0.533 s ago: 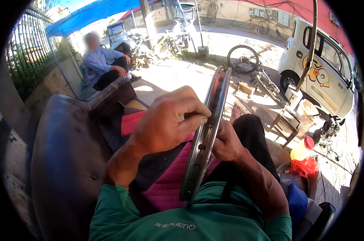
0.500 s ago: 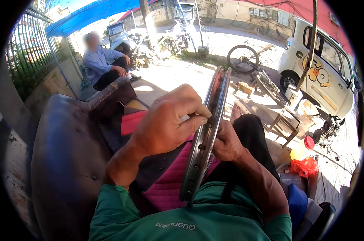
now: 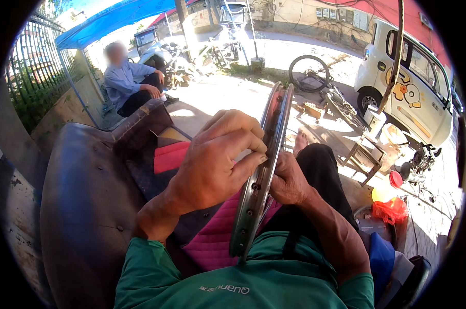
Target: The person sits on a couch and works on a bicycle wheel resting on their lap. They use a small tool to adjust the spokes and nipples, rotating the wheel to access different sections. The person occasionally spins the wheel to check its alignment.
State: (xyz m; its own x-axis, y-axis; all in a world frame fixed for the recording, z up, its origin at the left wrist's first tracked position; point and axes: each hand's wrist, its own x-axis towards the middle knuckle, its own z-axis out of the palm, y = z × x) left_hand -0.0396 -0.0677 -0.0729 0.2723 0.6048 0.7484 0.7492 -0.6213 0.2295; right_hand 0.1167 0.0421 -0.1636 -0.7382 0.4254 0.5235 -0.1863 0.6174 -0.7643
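A bare metal bicycle wheel rim (image 3: 247,212) stands nearly upright over my lap, with a row of holes along its outer channel. At the channel my left hand (image 3: 217,159) has thumb and fingers pinched together. Whatever lies between those fingertips is too small or hidden to make out. On the rim's other side my right hand (image 3: 290,180) is closed against it, its fingertips partly behind the metal. A few thin spokes show low on that side, near my dark trousers (image 3: 320,175).
I sit on a worn brown sofa (image 3: 83,190) with a pink quilted pad (image 3: 212,242). Ahead left sits a person in a blue shirt (image 3: 125,77). To the right are a wooden stool (image 3: 364,157), a bicycle (image 3: 343,110), a red bag (image 3: 390,210) and a white van (image 3: 408,87).
My left hand's fingers have shifted slightly at the rim, with more of them drawn in beside the thumb. The rim and my right hand stay almost in place.
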